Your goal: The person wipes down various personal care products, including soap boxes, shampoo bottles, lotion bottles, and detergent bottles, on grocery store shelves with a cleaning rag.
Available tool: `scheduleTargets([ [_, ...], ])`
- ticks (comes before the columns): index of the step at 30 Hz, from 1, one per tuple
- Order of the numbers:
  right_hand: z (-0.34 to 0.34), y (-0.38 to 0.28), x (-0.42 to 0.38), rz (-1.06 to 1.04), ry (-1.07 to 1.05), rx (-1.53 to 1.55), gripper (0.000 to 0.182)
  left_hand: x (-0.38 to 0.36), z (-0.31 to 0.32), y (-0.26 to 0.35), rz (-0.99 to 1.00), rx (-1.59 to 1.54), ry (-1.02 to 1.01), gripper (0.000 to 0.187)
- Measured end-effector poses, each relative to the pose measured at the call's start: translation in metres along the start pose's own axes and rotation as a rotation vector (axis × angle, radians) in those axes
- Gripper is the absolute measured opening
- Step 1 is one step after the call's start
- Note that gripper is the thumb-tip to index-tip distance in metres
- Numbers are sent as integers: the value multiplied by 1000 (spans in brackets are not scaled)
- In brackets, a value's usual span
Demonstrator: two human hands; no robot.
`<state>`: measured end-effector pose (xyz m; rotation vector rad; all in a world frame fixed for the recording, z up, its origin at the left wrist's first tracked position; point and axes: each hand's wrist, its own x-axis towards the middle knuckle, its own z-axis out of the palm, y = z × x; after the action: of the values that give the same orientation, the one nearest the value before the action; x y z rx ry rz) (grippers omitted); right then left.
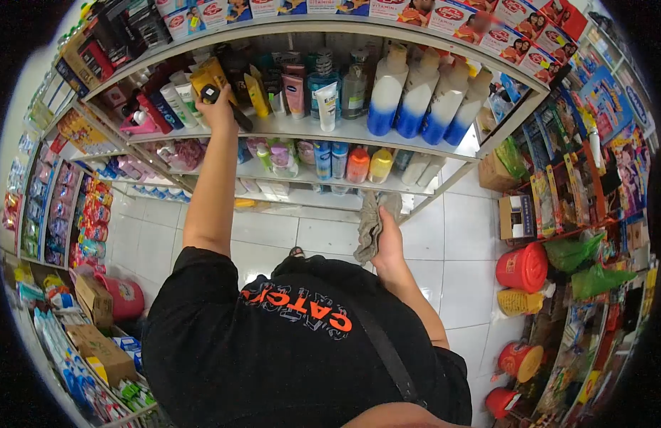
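Observation:
My left hand (pixel 219 114) reaches into the upper shelf (pixel 295 127), its fingers closed around a dark bottle (pixel 210 93) with a black top. Part of that bottle is hidden by the hand. Around it stand a yellow box (pixel 209 73), a yellow pack (pixel 257 94) and several white tubes (pixel 175 105). Lower down on the other side, my right hand (pixel 391 241) grips a crumpled grey cloth (pixel 370 227) in front of the lower shelves.
Tall white-and-blue pump bottles (pixel 420 100) line the right of the upper shelf, near a white tube (pixel 327 107) at its edge. Soap boxes (pixel 330 7) are stacked above. Red tubs (pixel 521 267) stand along the right side, cardboard boxes (pixel 100 351) at lower left.

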<state>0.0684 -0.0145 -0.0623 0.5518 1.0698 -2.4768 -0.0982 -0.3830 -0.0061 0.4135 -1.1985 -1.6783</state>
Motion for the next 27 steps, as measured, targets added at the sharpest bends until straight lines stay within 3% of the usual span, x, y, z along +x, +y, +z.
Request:
scheduleTargets([
  [6,0,13,12,-14,-31,27,29,-6,24,-14,157,152,92,74],
  [9,4,16,14,-19,-23,21,28,13,18,-52,148,363,157,70],
  [14,0,15,19,14,-14,68,27,13,-13,-99,78,348,74,64],
  [21,-3,10,23,35,3,78,26,-14,-31,-89,45,479,-50,49],
  [25,-6,11,27,57,-23,69,26,-21,-27,-58,88,758,-77,38],
  [27,-8,10,28,63,-31,55,26,-13,-36,-59,-106,575,-177,37],
])
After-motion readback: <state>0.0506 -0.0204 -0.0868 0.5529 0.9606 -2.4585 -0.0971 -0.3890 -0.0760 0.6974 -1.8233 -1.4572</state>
